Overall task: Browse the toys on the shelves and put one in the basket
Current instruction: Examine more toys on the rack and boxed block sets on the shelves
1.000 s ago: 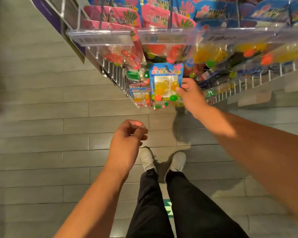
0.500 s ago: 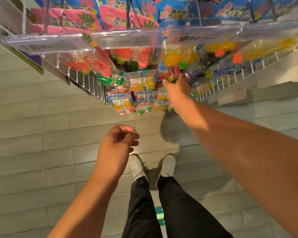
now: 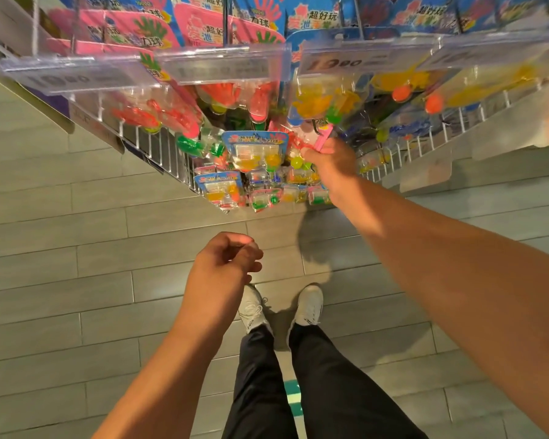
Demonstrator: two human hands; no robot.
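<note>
The right hand (image 3: pixel 332 163) reached into the wire shelf (image 3: pixel 159 153), fingers curled round the pink edge of a toy pack (image 3: pixel 325 138) among the heaped packs. Just beside it, toward the shelf's left end, lay a blue-carded toy pack (image 3: pixel 255 150). Below the shelf, the left hand (image 3: pixel 222 267) hung loosely curled, holding nothing.

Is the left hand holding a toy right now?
No. The left hand hangs loosely curled over the floor with nothing in it, while the right hand reaches among the toy packs.
</note>
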